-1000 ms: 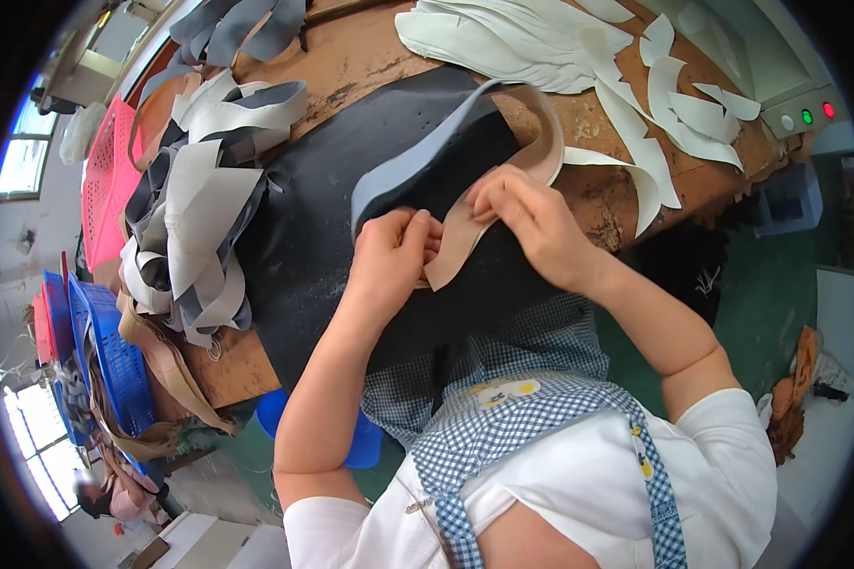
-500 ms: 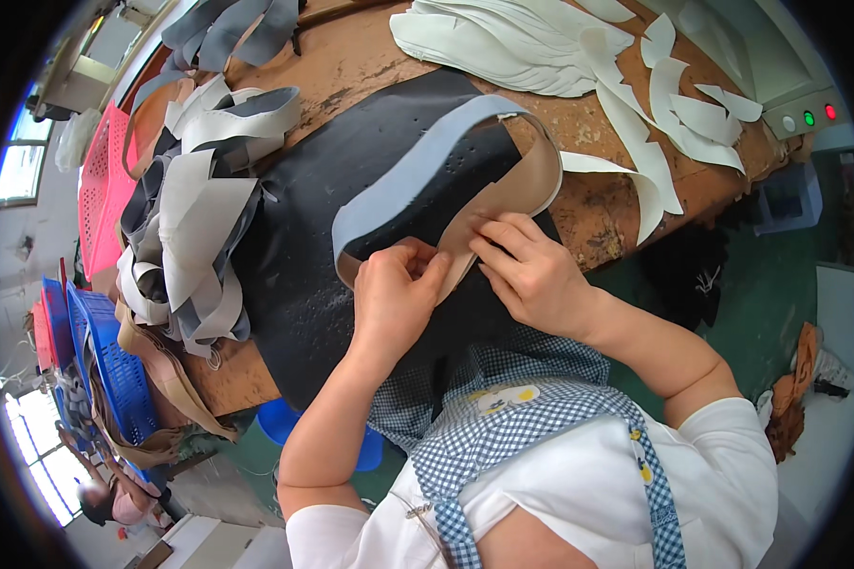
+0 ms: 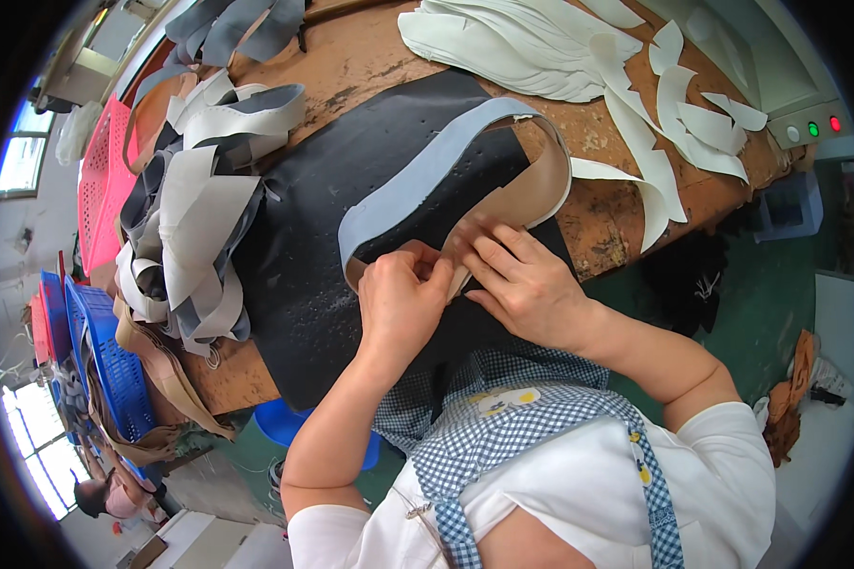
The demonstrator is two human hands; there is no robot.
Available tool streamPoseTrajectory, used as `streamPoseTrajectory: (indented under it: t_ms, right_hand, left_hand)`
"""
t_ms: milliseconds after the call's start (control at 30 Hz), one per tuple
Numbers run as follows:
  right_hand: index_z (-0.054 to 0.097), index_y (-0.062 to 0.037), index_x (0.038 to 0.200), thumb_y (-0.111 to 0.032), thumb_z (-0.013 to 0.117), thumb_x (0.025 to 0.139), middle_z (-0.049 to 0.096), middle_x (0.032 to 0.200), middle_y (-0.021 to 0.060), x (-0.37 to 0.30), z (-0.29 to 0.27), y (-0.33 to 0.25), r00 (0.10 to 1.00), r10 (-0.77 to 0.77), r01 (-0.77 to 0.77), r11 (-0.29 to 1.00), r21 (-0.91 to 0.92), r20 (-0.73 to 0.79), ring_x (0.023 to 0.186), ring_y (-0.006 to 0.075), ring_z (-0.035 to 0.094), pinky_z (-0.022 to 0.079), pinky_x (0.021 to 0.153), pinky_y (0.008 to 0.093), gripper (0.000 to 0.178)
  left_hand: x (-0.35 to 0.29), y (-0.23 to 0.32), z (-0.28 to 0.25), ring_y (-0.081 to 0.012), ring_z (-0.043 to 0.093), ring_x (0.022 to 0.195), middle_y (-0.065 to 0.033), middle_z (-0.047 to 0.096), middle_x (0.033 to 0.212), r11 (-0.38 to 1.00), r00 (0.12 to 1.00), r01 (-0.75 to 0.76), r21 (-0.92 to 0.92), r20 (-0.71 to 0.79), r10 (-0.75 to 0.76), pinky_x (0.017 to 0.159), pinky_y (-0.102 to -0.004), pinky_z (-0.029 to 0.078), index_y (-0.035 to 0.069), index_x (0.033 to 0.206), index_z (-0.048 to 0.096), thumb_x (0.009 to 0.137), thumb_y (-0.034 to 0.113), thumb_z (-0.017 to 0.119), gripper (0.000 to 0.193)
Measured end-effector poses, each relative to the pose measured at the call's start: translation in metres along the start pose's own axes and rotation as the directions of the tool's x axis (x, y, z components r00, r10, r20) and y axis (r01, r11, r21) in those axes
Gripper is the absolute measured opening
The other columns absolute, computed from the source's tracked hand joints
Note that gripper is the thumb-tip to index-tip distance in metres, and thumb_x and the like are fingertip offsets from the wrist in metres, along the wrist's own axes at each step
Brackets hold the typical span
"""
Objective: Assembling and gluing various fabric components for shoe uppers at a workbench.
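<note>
Brown table (image 3: 356, 57) under black mat (image 3: 299, 237), white pieces (image 3: 512, 47)

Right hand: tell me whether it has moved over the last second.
Yes: judged against the black mat, the right hand has moved toward the person's body.

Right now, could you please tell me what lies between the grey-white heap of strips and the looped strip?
In the head view, part of the black sheet lies between the heap of strips and the looped strip.

you are in a workshop: its scarred wooden bench (image 3: 356, 59) bears cut white pieces (image 3: 527, 52) at one o'clock and heaped grey strips (image 3: 194, 209) at ten, with a lit button panel (image 3: 813, 129) at two.
</note>
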State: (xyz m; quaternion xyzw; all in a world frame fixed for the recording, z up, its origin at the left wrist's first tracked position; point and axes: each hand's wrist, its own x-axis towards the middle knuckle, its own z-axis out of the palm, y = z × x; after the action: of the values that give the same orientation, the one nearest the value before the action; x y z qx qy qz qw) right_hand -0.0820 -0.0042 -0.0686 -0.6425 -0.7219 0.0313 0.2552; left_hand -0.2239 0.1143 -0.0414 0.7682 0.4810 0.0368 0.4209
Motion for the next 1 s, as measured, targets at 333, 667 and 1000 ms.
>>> streamPoseTrajectory:
  t_ms: [333,667,1000]
  right_hand:
    - [0.069,-0.0015,0.101,-0.010,0.072,0.074,0.065,0.106,0.0106,0.013,0.006,-0.003,0.981,0.066,-0.071,0.997,-0.022,-0.182,0.099,0.0281,0.063,0.054,0.082,0.0347,0.028]
    - [0.069,-0.0030,0.094,-0.009,0.069,0.070,0.063,0.097,0.0083,0.017,0.005,-0.009,0.985,0.041,-0.046,0.999,-0.028,-0.167,0.092,0.0261,0.063,0.055,0.076,0.0332,0.025]
    - [0.063,-0.0026,0.097,-0.005,0.061,0.080,0.064,0.087,0.0117,0.030,0.008,0.005,0.916,0.361,-0.358,0.933,0.050,-0.174,0.077,0.0318,0.064,0.054,0.064,0.0393,0.017]
  left_hand:
    - [-0.008,-0.014,-0.016,-0.0131,0.066,0.089,-0.0095,0.068,0.100,0.873,0.948,0.035,-0.487,0.294,0.126,0.083,-0.0239,0.055,-0.009,0.119,0.061,0.099,0.012,0.056,0.030]
    - [-0.017,-0.022,-0.024,-0.0127,0.065,0.094,-0.0104,0.066,0.109,0.807,0.931,0.190,-0.559,0.363,0.031,0.081,-0.0254,0.054,-0.009,0.128,0.055,0.098,0.013,0.056,0.037]
    - [-0.022,-0.023,-0.022,-0.0105,0.062,0.096,-0.0030,0.063,0.103,0.916,0.928,-0.009,-0.402,0.339,0.158,0.089,-0.0262,0.051,-0.004,0.130,0.057,0.100,0.015,0.056,0.036]
